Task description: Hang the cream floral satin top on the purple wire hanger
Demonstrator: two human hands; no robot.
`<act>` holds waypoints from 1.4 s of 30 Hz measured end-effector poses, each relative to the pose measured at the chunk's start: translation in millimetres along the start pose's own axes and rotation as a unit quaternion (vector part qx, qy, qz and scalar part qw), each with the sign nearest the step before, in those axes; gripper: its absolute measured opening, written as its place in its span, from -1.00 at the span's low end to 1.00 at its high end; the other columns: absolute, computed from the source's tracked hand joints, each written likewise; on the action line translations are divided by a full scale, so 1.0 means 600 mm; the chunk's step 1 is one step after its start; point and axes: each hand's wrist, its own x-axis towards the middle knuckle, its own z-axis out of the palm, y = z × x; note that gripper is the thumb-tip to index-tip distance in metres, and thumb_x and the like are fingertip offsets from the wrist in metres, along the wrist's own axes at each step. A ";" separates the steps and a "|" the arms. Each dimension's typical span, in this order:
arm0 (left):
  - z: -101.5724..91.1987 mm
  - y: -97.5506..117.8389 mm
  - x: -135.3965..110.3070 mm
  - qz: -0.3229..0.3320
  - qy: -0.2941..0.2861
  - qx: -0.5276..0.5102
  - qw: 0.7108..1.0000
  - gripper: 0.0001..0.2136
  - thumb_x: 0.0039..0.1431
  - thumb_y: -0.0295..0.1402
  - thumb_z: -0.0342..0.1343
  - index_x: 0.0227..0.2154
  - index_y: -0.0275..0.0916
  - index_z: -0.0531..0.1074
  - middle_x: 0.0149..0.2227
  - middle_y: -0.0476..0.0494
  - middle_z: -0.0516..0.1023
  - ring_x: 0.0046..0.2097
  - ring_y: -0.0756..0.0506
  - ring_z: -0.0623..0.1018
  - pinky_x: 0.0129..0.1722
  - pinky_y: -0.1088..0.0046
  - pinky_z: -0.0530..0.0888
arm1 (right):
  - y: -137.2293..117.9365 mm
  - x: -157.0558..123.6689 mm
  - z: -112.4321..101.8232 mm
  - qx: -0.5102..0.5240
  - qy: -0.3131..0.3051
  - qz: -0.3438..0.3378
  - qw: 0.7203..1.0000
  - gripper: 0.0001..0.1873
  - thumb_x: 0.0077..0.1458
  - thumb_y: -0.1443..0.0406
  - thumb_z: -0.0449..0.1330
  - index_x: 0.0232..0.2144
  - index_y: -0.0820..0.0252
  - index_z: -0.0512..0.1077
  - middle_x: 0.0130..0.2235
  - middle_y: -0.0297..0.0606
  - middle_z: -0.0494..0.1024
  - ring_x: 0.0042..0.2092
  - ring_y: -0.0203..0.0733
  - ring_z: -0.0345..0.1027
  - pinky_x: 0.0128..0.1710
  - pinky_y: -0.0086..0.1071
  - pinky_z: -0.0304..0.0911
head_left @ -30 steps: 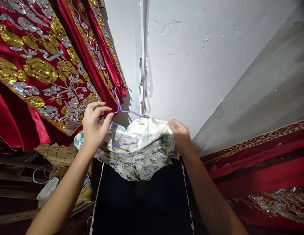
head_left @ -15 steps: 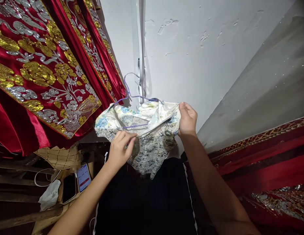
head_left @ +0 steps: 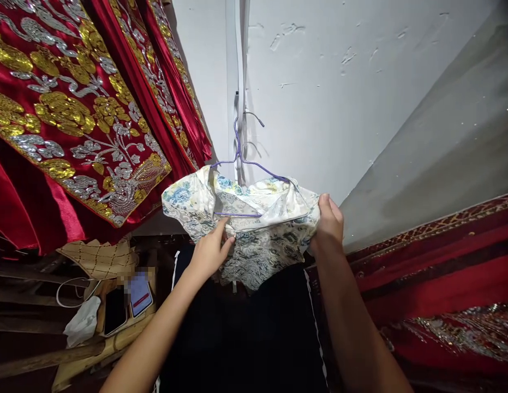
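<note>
A white floral blouse with blue and yellow flowers hangs on a purple wire hanger, its neckline gaping toward me. The hanger's hook is at a pale upright pole on the wall; whether it hangs from a wall hook there I cannot tell. My left hand pinches the front neckline edge, thumb and index finger on the cloth. On the other side my right hand is closed around the blouse's right-hand shoulder edge and stretches it outward. The hanger's lower bar crosses inside the neck opening.
Red satin costumes with gold and silver sequins hang at the left. Two phones lie on a wooden stool beside a crumpled white tissue. Red cloth with beadwork lines the right side.
The blouse and hanger have shifted right, and the hanger's hook has turned at the pole. Both hands moved right with the cloth, the right one also lower. Both keep their grip.
</note>
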 end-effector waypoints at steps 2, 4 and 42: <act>-0.001 -0.004 0.002 -0.009 -0.011 0.007 1.000 -0.63 0.38 -0.17 -0.04 0.17 -0.11 0.33 -0.35 -0.09 0.55 -0.39 -0.16 0.53 -0.44 0.46 0.24 | 0.002 0.011 0.001 -0.001 0.000 0.006 1.000 -0.48 0.05 -0.05 0.32 -0.16 0.27 0.51 -0.26 -0.12 0.57 -0.21 -0.05 0.52 -0.32 -0.24 0.46; -0.001 -0.003 -0.001 -0.003 -0.039 -0.010 0.999 -0.74 0.39 -0.17 -0.07 -0.07 -0.13 0.45 -0.42 -0.07 0.52 -0.41 -0.15 0.50 -0.43 0.46 0.23 | 0.004 0.020 -0.003 -0.005 -0.003 0.006 1.000 -0.48 0.05 -0.06 0.31 -0.16 0.27 0.51 -0.25 -0.12 0.58 -0.20 -0.05 0.52 -0.29 -0.22 0.45; 0.052 0.069 -0.063 -0.096 0.165 -0.553 0.811 -0.50 0.18 -0.24 0.28 0.11 -0.16 0.22 -0.39 -0.05 0.59 -0.50 0.04 0.47 -0.40 0.50 0.43 | 0.183 -0.255 -0.020 -0.227 -0.368 0.042 0.901 -0.83 0.22 0.17 0.10 -0.37 0.10 0.31 -0.41 -0.32 0.44 -0.38 -0.19 0.30 -0.36 -0.35 0.19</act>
